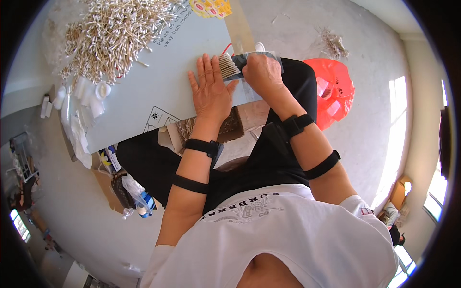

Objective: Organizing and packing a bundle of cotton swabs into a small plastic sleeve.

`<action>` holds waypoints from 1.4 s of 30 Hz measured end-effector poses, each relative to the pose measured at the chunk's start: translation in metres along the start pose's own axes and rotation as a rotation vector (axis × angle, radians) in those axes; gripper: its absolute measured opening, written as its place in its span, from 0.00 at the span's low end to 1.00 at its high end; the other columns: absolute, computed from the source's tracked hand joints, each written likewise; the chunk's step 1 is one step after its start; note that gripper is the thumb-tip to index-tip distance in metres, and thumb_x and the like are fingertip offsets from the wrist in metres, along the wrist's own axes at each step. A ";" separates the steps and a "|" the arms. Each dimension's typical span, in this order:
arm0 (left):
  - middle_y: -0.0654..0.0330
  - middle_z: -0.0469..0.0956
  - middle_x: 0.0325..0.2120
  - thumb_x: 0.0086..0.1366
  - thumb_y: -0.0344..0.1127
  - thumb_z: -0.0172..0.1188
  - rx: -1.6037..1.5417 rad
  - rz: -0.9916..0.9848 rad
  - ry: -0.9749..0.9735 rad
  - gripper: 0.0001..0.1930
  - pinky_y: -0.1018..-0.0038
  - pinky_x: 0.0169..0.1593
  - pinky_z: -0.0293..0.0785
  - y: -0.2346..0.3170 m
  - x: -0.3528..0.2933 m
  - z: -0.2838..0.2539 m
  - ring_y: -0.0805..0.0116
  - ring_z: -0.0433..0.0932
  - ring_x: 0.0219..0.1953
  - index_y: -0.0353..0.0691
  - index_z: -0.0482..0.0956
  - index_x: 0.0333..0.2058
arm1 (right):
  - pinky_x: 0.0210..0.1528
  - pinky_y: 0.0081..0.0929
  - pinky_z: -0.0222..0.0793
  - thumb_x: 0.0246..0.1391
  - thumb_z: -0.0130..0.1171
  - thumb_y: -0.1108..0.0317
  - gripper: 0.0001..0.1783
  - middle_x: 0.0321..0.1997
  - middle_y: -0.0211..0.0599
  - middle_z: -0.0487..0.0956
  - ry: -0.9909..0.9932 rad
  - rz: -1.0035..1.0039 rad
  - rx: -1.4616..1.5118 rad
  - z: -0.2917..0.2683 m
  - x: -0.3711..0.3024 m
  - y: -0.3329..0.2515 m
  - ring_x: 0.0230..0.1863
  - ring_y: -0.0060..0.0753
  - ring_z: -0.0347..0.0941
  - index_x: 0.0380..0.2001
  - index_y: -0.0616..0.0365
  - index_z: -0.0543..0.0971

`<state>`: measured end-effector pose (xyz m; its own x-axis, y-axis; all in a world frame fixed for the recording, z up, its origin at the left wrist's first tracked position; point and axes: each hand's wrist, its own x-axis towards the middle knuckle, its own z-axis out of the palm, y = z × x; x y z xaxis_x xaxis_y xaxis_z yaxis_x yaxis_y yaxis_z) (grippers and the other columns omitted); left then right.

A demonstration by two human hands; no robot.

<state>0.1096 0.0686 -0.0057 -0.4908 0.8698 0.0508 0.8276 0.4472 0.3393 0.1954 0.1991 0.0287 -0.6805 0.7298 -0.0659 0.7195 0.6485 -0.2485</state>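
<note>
Left hand (210, 91) lies flat, fingers (205, 65) spread; right hand (261, 72) is curled closed, both forearms strapped.

The near end of the bundle of cotton swabs (229, 65) is covered by the left hand (210, 91), and the clear bag (254, 72) is mostly hidden under the right hand (261, 73). The pile of swabs (113, 33) is cut off by the upper edge, and the small white items (81, 103) beside it cannot be identified.

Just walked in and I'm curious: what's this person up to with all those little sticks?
A seated person works at a grey board. The left hand lies flat on it, steadying a small bundle of cotton swabs. The right hand holds a clear plastic bag at the bundle's end. A big loose pile of swabs lies farther along the board.
</note>
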 end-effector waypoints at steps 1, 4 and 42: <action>0.51 0.45 0.72 0.69 0.53 0.49 0.003 -0.021 0.014 0.39 0.50 0.72 0.33 0.005 0.003 0.003 0.55 0.40 0.74 0.37 0.47 0.70 | 0.36 0.42 0.76 0.45 0.60 0.64 0.11 0.27 0.50 0.81 -0.011 0.028 0.043 0.000 0.002 -0.001 0.31 0.52 0.80 0.23 0.62 0.80; 0.50 0.45 0.72 0.69 0.54 0.49 -0.011 -0.019 0.045 0.40 0.51 0.72 0.33 0.016 0.008 0.008 0.55 0.40 0.74 0.37 0.48 0.70 | 0.35 0.42 0.75 0.44 0.59 0.64 0.10 0.25 0.49 0.80 0.007 0.093 0.344 0.003 0.003 0.015 0.30 0.53 0.78 0.20 0.61 0.80; 0.43 0.47 0.70 0.76 0.48 0.38 -0.957 -0.070 0.310 0.33 0.62 0.72 0.44 0.055 0.037 0.018 0.54 0.46 0.72 0.28 0.48 0.68 | 0.33 0.19 0.71 0.57 0.65 0.67 0.06 0.33 0.27 0.82 0.002 0.619 2.017 0.051 -0.017 0.062 0.30 0.19 0.75 0.36 0.56 0.81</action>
<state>0.1417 0.1293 -0.0023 -0.6916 0.6947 0.1977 0.2944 0.0211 0.9555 0.2443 0.2158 -0.0348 -0.4685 0.7069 -0.5299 -0.3127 -0.6936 -0.6489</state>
